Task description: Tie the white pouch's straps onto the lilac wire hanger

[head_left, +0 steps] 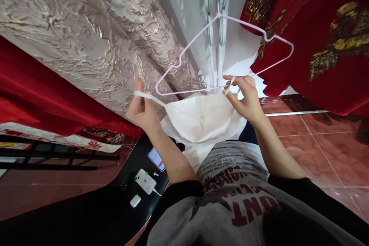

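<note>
**At chest height: a white top held up to a wire hanger**

Before the person's chest hangs a thin wire hanger [184, 92], pale pink, with notched shoulders and a straight lower bar; its hook rises toward a white frame above. Just under the bar, touching it or nearly so, is the top [201, 117]: smooth, soft white fabric, sagging in a shallow pouch between the two hands and folding loosely downward against a grey printed shirt [230, 196].

The left hand [142, 109] is closed, fingers curled into the palm and thumb raised, gripping the left strap [150, 97], a narrow flat white band pulled taut toward the cloth. The right hand [245, 98] pinches the right strap [230, 84] between thumb and forefinger beside the bar's right end, with the remaining fingers bent in loosely.

Behind the left hand falls a stiff brocade curtain [86, 34], cream with shiny raised flowers. At right hangs red cloth [325, 34] with gold embroidery. Glossy red tiles [317, 138] cover the floor. Low at left, a black surface [109, 215] carries a white phone [145, 180] with its cable and a small white case [135, 201].
</note>
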### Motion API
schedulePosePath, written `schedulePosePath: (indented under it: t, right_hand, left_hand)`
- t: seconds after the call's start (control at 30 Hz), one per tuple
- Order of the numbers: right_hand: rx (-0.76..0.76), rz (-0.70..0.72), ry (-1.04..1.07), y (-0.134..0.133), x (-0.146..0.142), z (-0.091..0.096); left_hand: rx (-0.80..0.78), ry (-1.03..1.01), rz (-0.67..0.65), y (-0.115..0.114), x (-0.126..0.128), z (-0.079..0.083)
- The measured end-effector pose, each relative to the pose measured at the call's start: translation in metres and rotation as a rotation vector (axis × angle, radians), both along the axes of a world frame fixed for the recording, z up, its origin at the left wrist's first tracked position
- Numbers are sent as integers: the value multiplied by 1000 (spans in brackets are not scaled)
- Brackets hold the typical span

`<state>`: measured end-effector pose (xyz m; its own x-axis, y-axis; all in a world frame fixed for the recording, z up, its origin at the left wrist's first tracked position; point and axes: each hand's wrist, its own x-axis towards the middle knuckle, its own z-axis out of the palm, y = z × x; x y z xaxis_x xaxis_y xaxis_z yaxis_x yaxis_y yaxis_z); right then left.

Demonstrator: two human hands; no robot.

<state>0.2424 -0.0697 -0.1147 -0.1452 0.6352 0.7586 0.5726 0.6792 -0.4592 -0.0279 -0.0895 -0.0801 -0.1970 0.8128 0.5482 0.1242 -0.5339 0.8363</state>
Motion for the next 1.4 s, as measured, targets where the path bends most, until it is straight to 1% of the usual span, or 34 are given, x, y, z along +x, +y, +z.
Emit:
schedulePosePath:
  t: [0.1, 0.23, 0.3, 0.33, 0.37, 0.43, 0.5, 0.53, 0.6, 0.63, 0.7, 0.77, 0.8, 0.83, 0.87, 0.97, 1.03, 1.07, 1.13, 1.2, 1.27, 1.3, 1.33, 1.4]
  right_hand:
    - [31, 2, -6, 0, 0, 0]
    - [6, -25, -32, -1, -3, -1]
    - [6, -29, -25, -1, -4, -2]
    - [7, -21, -21, -2, -4, -3]
    - [7, -11, -20, -2, -4, -3]
    - [-3, 6, -35, -2, -3, -5]
    - [-18, 6, -60, -2, -3, -7]
    - [-24, 4, -70, -1, -4, -8]
    - [-33, 6, -83, -1, -6, -7]
    - [-33, 9, -86, -1, -8, -7]
    - [-29, 35, -90, -3, -11, -5]
    - [-21, 90, -64, -5, -10, -5]
    - [-12, 97, -17, -5, -6, -5]
    - [7, 68, 62, -5, 1, -6]
    - [36, -1, 176, -3, 11, -7]
    - [133, -325, 588, 9, 52, -4]
    - [160, -403, 718, 23, 78, 8]
    - [148, -380, 706, 29, 87, 17]
    - [75, -290, 605, 40, 94, 40]
    - [-41, -195, 430, 44, 89, 62]
    - [-124, -144, 248, 41, 80, 79]
    - [-121, -148, 178, 38, 76, 84]
    - [-62, -184, 158, 33, 72, 85]
    - [156, -285, 240, 22, 65, 81]
  left_hand:
    - [61, 122, 25, 12, 3, 18]
    - [128, 299, 24, 38, 7, 45]
    - [97, 347, -3, 52, 5, 52]
    - [46, 340, -7, 58, 3, 52]
    - [-20, 309, 5, 62, 0, 49]
    - [-143, 185, 74, 66, -4, 34]
    - [-204, -22, 160, 62, -4, 11]
    - [-230, -152, 180, 59, -2, -3]
    - [-268, -445, 137, 51, 9, -28]
    - [-252, -537, 90, 48, 17, -38]
    - [-186, -605, 26, 44, 33, -51]
    - [-89, -608, 1, 44, 45, -54]
    - [-48, -602, 2, 44, 47, -53]
    - [-23, -588, 6, 45, 48, -52]
    - [-16, -567, 15, 45, 46, -49]
    - [-35, -492, 37, 43, 38, -43]
    - [-30, -486, 42, 41, 35, -41]
    - [-27, -491, 41, 40, 34, -41]
    - [-30, -500, 34, 39, 35, -40]
    - [-34, -504, 18, 37, 36, -41]
    - [-44, -498, 0, 35, 35, -42]
    - [-59, -489, -9, 34, 35, -42]
    - [-80, -475, -15, 33, 35, -43]
    - [-115, -449, -15, 33, 36, -44]
